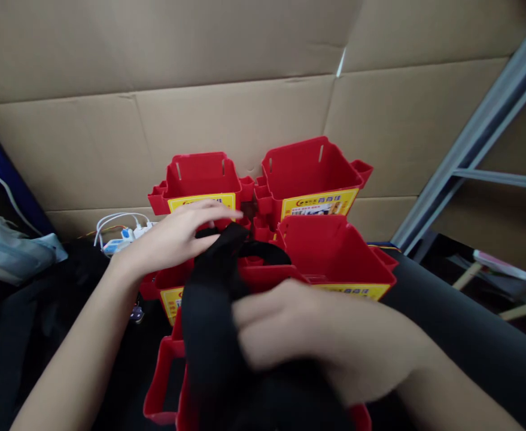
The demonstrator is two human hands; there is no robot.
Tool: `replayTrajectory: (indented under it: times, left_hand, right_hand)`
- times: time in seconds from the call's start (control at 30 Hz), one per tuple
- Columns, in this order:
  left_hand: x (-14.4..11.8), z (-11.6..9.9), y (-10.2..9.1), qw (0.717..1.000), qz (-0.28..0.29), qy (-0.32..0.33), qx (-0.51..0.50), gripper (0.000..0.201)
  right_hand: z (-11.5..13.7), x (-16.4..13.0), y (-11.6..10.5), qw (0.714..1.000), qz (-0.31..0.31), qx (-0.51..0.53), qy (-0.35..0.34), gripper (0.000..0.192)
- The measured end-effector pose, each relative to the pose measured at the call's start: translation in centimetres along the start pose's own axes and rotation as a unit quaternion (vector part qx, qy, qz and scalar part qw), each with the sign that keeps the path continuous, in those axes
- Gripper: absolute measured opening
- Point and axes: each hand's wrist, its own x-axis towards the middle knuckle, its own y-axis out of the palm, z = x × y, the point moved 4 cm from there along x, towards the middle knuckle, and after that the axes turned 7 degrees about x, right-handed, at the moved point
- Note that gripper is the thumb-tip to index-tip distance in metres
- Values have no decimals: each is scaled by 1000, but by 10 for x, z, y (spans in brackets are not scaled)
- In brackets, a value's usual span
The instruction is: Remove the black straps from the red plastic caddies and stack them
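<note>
Backdrop: we see flattened cardboard sheets (245,78) filling the wall behind, with a grey metal shelf frame (478,137) leaning at right.
Desk: dark surface (469,335); red plastic bins (330,251) with yellow labels clustered on it.
Left edge: a white power strip (121,238) with cables.
Black fabric (213,311): draped over the near bins.
Left hand (177,236): we find it flat, fingers spread, resting on the fabric's top.
Right hand (316,335): blurred, apparently pinching the fabric.
</note>
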Motion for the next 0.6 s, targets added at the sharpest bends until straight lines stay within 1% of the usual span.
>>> replayTrajectory:
  times: [0.03,0.07,0.1,0.17,0.23,0.33,0.4,0.43,0.47,0.5,0.53,0.57,0.6]
  left_hand:
    - [2,-1,1,1000,-1,14,-3,29]
    - [3,-2,0,1000,-10,27,-5,25]
    - [2,-1,-3,999,-29,36,-3,24]
    - [-2,-2,-13,994,-105,41,15,23]
    - [-7,-4,-23,978,-205,22,38,24]
    - [-15,-13,-33,940,-339,-32,25,25]
    - [-19,-20,-34,919,-389,-61,-24,23]
    - [-19,-23,-34,917,-390,-72,-52,22]
    - [-19,-27,-34,921,-374,-76,-76,20]
    - [-19,-31,-34,931,-346,-71,-90,19]
    - [-19,-35,-35,944,-309,-60,-97,17]
    - [-19,-40,-36,959,-262,-41,-100,18]
    - [-20,-45,-37,974,-200,-13,-105,20]
  right_hand:
    - [1,0,8,998,55,-28,9,21]
    - [0,-1,14,994,91,-55,23,29]
    - [-3,-2,17,990,107,-83,41,35]
    - [-12,-5,17,981,95,-147,82,47]
    - [-18,-11,12,977,67,-185,84,54]
    - [-22,-18,6,968,45,-237,72,51]
    - [-19,-22,-1,956,10,-282,82,48]
    - [-16,-23,-6,949,-17,-301,91,47]
    - [-13,-26,-12,945,-46,-310,98,46]
    - [-9,-28,-18,944,-66,-306,106,42]
    - [-6,-31,-24,949,-68,-286,111,38]
    - [-4,-34,-29,958,-56,-256,116,32]
    - [-3,-36,-33,967,-39,-220,121,27]
